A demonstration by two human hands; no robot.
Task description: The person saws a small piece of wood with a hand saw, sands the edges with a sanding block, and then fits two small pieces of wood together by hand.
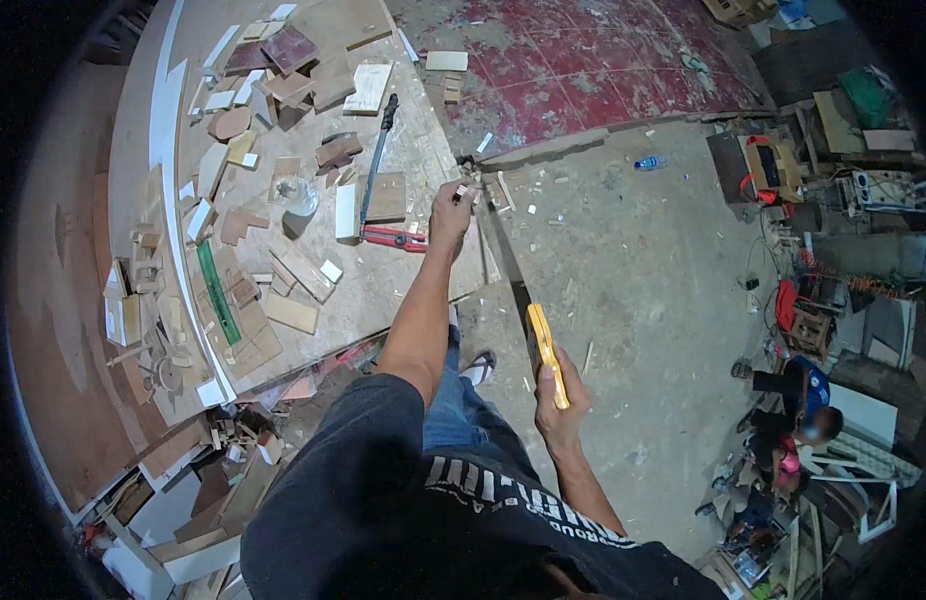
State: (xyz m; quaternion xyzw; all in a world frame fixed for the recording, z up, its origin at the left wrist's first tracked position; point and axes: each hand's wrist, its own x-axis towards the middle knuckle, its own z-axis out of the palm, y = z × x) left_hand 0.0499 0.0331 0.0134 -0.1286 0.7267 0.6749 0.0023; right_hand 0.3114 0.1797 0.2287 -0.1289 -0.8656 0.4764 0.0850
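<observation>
My right hand (563,405) is closed around the yellow handle (546,350) of a handsaw. The saw's long dark blade (505,250) runs up and to the left, its far end beside the worktable's right edge. At that edge my left hand (451,212) is closed, with a small pale piece of wood (463,190) showing at its fingers. Whether the blade touches the wood is too small to tell. On the table left of my left hand lies a tool with a long dark bar (377,165) and a red end (395,238).
Wood offcuts (293,315), a clear container (299,197) and a green strip (218,293) cover the worktable (378,305). A plastic bottle (651,162) lies on the concrete floor (643,260). People (798,420) sit at the lower right, near piled materials.
</observation>
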